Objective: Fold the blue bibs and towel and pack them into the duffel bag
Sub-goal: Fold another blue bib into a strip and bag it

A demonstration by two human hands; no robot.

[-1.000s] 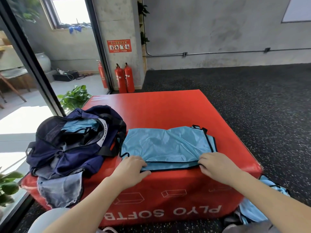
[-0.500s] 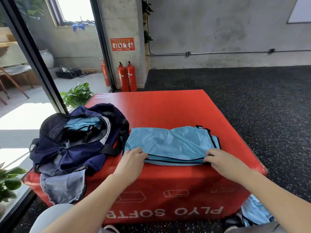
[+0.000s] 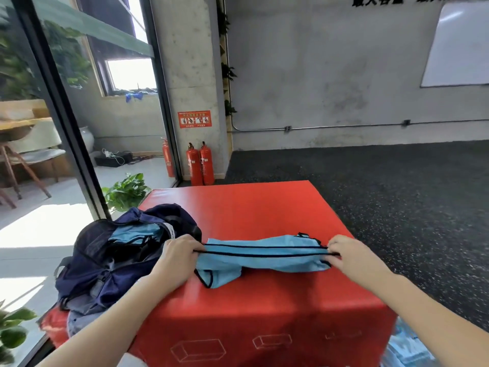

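Fingers of the left hand (image 3: 177,256) and the right hand (image 3: 350,254) are curled tight, each pinching one end of the blue bib (image 3: 260,256), which stretches between them as a long folded strip with one corner drooping below the left fingers. Under the fingers is the red box (image 3: 251,207), and the bib looks lifted a little off it, though that is hard to tell. Just left of the left fingers sits the open duffel bag (image 3: 105,263), with blue cloth (image 3: 132,231) already inside.
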